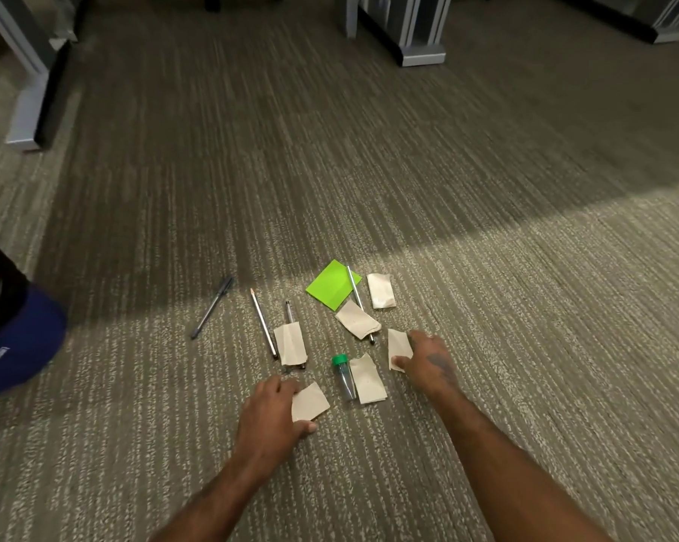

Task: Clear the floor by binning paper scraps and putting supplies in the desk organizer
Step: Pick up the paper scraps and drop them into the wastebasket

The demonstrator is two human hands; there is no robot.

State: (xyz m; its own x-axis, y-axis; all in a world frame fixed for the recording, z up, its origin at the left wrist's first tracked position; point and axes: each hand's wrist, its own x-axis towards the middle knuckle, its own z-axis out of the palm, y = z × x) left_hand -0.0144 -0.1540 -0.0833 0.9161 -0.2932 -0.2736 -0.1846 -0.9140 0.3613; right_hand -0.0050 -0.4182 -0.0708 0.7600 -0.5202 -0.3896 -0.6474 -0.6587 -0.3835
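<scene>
Several beige paper scraps lie on the carpet among pens and pencils. My left hand (272,413) pinches the nearest scrap (309,402) between thumb and fingers. My right hand (427,361) grips another scrap (399,347) at its right edge. Between my hands lie a clear tube with a green cap (343,375) and a scrap (367,379) beside it. Farther off sit a green sticky note pad (332,285), a scrap (381,291) to its right, a scrap (356,319) over a pencil, and a scrap (290,343) over a pen. A pencil (263,322) and a blue pen (212,307) lie to the left.
A dark bin with a blue base (13,330) stands at the left edge. Grey desk legs (33,91) rise at the far left, and more desk feet (416,45) stand at the far centre and right. Striped carpet covers the floor.
</scene>
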